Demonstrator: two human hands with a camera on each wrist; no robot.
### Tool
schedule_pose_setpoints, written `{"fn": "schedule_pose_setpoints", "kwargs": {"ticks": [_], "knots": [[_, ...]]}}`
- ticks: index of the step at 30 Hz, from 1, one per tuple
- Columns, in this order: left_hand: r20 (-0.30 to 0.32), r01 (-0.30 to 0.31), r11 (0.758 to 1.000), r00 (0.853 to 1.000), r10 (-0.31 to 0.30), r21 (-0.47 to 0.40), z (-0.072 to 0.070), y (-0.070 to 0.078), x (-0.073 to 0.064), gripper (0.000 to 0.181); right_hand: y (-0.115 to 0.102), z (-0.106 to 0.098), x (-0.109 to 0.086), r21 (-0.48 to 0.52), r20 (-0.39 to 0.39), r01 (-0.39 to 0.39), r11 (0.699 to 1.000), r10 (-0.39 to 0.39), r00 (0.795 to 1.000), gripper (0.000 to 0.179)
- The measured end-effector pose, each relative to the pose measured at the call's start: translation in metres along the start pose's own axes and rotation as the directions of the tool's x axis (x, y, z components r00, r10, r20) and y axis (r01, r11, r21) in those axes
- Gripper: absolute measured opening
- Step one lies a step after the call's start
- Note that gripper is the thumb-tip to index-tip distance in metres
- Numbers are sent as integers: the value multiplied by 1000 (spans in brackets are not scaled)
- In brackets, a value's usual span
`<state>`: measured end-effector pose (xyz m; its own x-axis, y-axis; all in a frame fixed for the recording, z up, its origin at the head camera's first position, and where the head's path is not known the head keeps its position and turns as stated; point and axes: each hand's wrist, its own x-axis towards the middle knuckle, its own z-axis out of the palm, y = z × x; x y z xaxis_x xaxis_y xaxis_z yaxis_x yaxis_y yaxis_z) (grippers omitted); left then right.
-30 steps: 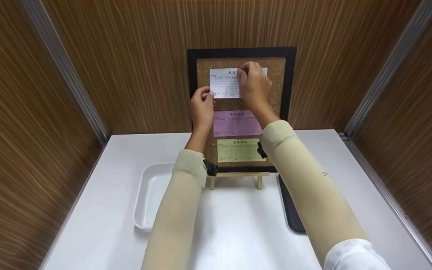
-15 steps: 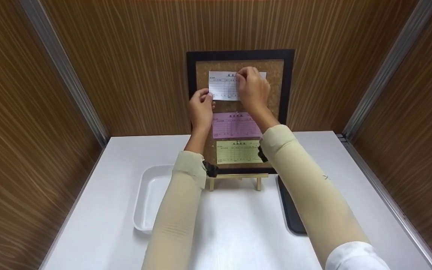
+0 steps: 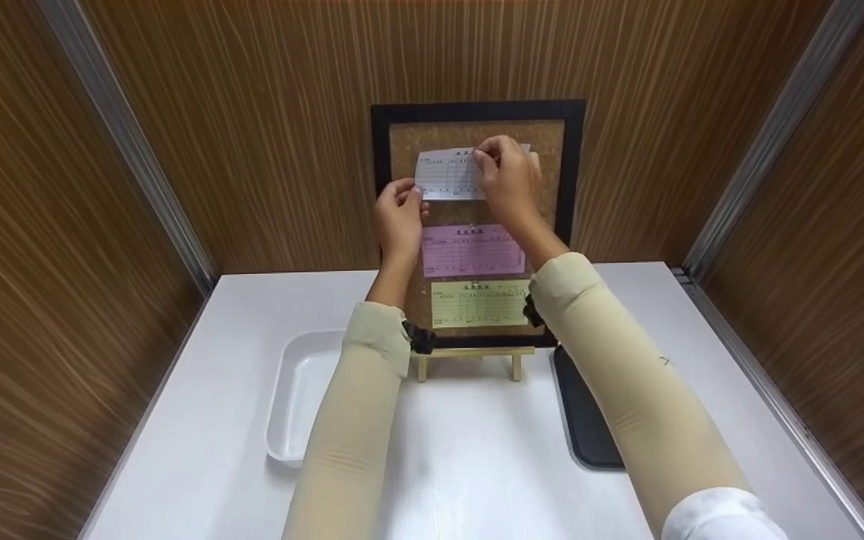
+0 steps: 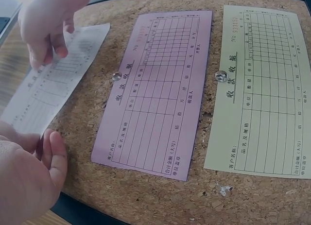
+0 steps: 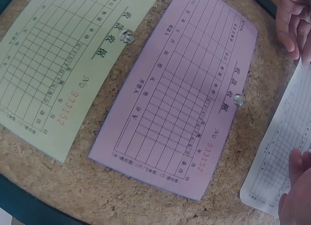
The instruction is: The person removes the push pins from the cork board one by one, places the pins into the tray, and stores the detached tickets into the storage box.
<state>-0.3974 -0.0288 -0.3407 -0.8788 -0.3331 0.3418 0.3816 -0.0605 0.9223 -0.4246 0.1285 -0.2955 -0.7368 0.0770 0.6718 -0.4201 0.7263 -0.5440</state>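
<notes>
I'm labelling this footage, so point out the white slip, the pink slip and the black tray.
White slip (image 3: pixel 445 175), head view: its uncovered printed face.
Pink slip (image 4: pixel 153 95), left wrist view: near the middle of its printed table.
Black tray (image 3: pixel 588 420), head view: the visible bare part of its floor.

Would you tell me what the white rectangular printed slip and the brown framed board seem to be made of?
The white printed slip looks like thin, matt paper, since it curves. The brown framed board seems dull-finished cork, judging by its speckled grain.
</notes>
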Motion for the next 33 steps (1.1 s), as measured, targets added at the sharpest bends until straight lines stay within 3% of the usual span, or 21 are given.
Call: {"fn": "schedule_pose_setpoints", "kwargs": {"ticks": [13, 17, 25, 29, 33], "knots": [[-9, 22, 999, 1000, -22, 42, -2, 0, 3, 19, 4, -2, -2, 86, 52, -28, 996, 24, 998, 18], [-15, 42, 999, 999, -42, 9, -3, -1, 3, 20, 6, -3, -7, 127, 56, -47, 991, 40, 998, 18], [11, 90, 991, 996, -89, -100, -11, -4, -8, 19, 14, -15, -28, 233, 54, -5, 973, -8, 999, 17], [36, 115, 984, 993, -111, -137, -18, -4, -16, 20, 19, -24, -42, 315, 47, 43, 948, -61, 997, 15], [44, 135, 980, 991, -130, -149, -24, -4, -27, 20, 25, -35, -61, 397, 62, 41, 917, -72, 995, 14]]}}
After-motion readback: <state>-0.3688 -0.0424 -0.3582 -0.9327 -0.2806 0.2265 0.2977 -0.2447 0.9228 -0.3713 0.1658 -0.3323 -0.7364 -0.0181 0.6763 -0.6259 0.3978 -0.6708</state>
